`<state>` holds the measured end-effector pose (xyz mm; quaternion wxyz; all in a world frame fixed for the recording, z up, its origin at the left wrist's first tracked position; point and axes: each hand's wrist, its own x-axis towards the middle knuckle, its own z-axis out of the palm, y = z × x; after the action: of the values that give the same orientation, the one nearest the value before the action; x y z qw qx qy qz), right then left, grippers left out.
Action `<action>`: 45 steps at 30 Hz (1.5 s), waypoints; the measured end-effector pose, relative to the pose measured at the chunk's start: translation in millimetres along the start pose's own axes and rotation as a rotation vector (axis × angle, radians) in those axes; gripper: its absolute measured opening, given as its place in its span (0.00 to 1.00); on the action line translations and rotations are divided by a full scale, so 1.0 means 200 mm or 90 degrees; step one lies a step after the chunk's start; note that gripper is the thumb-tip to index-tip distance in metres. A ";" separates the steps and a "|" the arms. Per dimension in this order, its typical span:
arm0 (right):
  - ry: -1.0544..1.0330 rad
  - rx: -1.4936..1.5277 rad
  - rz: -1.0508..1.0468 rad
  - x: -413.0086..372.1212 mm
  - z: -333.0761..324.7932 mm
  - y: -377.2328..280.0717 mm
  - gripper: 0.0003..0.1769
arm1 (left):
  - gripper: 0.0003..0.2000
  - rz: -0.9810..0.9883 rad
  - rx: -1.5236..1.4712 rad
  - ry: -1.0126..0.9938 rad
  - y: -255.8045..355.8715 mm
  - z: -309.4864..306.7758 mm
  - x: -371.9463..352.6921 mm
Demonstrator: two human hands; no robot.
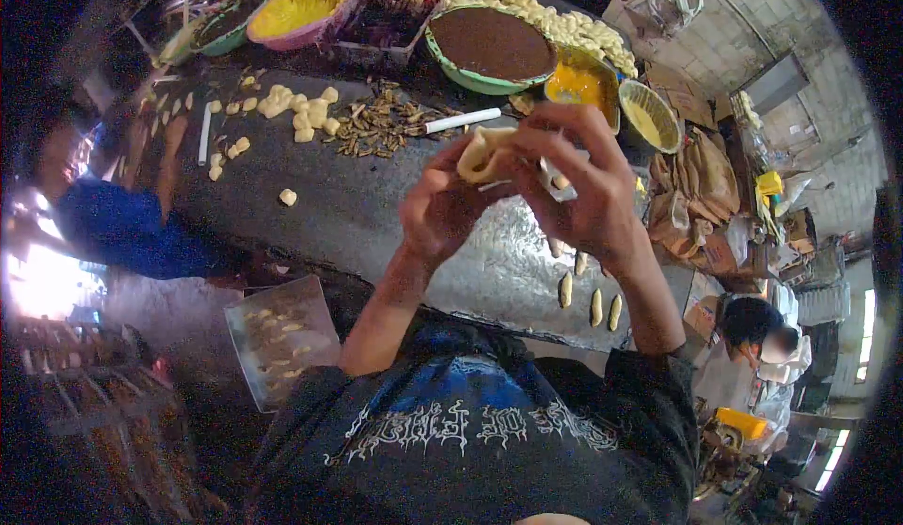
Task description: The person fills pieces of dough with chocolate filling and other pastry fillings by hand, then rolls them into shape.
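Observation:
A flattened, curled piece of pale dough is held up above the dark worktable. My left hand has its fingers closed round the dough's lower left side. Against the dough's right side is my right hand, its fingers bent and partly blurred. Something light and shiny shows by the right palm, too hidden to name. Behind the hands lies a white rod, beside a heap of brown strips. Several rolled dough pieces lie on the table near my right forearm.
Along the back stand a green bowl of brown filling, a pink bowl of yellow filling and a tray of orange filling. Dough lumps lie at left. A co-worker in blue is at left; a tray sits below.

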<state>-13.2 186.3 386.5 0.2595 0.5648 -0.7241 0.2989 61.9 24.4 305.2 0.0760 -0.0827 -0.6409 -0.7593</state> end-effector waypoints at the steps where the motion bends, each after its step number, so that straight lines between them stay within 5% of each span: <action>1: 0.032 0.013 0.029 0.03 0.04 0.00 0.21 | 0.34 0.058 -0.214 0.004 -0.04 -0.03 0.02; 3: 0.057 0.040 0.160 0.11 0.12 -0.04 0.21 | 0.29 0.142 -0.459 -0.039 -0.03 -0.13 0.07; 6: -0.020 0.037 0.263 0.11 0.24 -0.02 0.20 | 0.20 0.063 -0.065 0.024 0.03 -0.30 0.14; 9: 0.027 -0.021 0.206 0.13 0.40 0.00 0.17 | 0.16 0.114 -0.099 0.029 -0.08 -0.45 0.21; 12: -0.038 0.048 0.378 0.19 0.52 0.01 0.20 | 0.13 0.072 -0.062 0.047 -0.16 -0.63 0.23; 20: -0.047 0.096 0.534 0.11 0.96 0.02 0.24 | 0.12 -0.094 0.021 0.035 -0.39 -0.98 0.22; 24: -0.070 0.029 0.420 0.08 1.02 0.03 0.15 | 0.13 -0.156 -0.021 -0.010 -0.45 -1.05 0.22; 29: -0.075 -0.038 0.354 0.07 1.00 0.02 0.15 | 0.15 -0.131 -0.046 -0.104 -0.47 -1.07 0.25; 35: -0.130 0.065 0.392 0.07 0.91 0.03 0.14 | 0.16 -0.153 -0.076 -0.168 -0.41 -1.04 0.27; 39: -0.048 0.109 0.517 0.18 0.87 0.00 0.17 | 0.14 -0.151 0.041 -0.215 -0.35 -1.04 0.26; 42: -0.180 0.259 0.611 0.05 0.83 0.01 0.19 | 0.13 -0.082 0.120 -0.220 -0.32 -1.00 0.23; 45: -0.148 0.216 0.539 -0.05 0.84 -0.01 0.15 | 0.13 -0.134 0.039 -0.191 -0.33 -0.91 0.17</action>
<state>-15.4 71.0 264.7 -0.0643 0.2837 -0.8560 0.4273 9.4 -144.0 219.1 -0.0979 -0.1251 -0.6732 -0.7222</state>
